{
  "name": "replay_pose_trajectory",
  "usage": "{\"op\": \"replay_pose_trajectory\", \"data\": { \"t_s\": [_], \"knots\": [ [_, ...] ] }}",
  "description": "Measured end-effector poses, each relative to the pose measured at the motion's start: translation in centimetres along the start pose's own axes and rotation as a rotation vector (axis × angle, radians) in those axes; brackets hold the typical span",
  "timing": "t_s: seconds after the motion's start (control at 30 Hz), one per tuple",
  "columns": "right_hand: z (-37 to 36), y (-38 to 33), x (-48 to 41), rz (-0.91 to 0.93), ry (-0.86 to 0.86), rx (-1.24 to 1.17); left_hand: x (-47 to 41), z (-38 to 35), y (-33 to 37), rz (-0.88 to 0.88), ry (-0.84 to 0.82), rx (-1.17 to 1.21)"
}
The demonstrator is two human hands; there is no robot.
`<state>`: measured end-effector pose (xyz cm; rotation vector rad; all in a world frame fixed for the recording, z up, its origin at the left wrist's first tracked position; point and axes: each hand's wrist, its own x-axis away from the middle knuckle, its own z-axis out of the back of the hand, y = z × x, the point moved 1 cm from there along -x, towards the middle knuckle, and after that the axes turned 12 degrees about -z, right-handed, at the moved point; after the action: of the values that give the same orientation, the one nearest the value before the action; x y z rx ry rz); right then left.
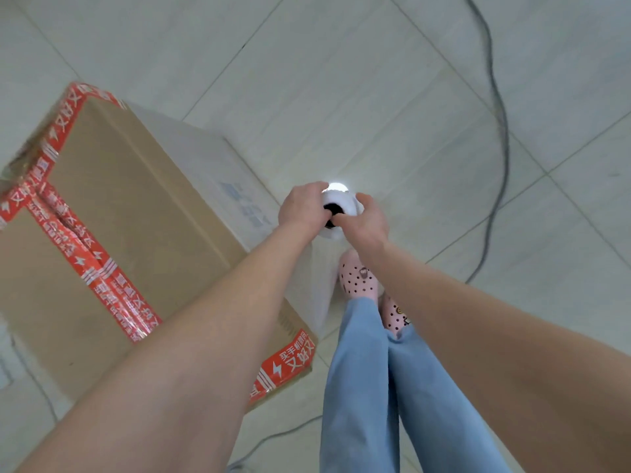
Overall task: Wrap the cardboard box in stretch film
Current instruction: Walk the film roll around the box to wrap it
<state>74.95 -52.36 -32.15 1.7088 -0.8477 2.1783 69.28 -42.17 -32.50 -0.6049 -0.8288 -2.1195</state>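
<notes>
A big cardboard box (136,206) with red printed tape along its seams and corners stands on the tiled floor at the left. Cloudy stretch film covers its right side. A white roll of stretch film (341,203) stands upright just right of the box, seen from its top end with the dark core hole showing. My left hand (302,204) grips the roll's left side. My right hand (365,216) grips the right side, with fingers curled over the core hole. A sheet of film (321,285) runs from the roll down to the box's near corner.
My legs in blue jeans (375,387) and pink perforated clogs (356,276) stand right beside the box's near corner. A grey cable (502,131) snakes over the floor at the right, and another cable (273,438) lies near the bottom edge.
</notes>
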Motion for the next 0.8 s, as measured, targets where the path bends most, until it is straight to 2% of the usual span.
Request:
{"op": "replay_pose_trajectory", "data": {
  "t_s": [0.13, 0.3, 0.57, 0.8],
  "knots": [
    [0.5, 0.0, -0.1, -0.018, 0.035, -0.042, -0.4, 0.3, 0.9, -0.037, -0.058, 0.014],
    [-0.2, -1.5, -0.6, -0.005, 0.065, -0.027, -0.8, 1.1, 0.2, -0.002, -0.019, 0.011],
    [-3.2, -4.2, -1.0, 0.051, 0.047, 0.118, -0.5, 2.6, -3.2, 0.192, 0.099, 0.24],
    [-4.9, -7.5, -1.4, 0.176, 0.026, 0.313, -0.6, 3.5, -5.2, 0.384, 0.155, 0.408]
  ]
}}
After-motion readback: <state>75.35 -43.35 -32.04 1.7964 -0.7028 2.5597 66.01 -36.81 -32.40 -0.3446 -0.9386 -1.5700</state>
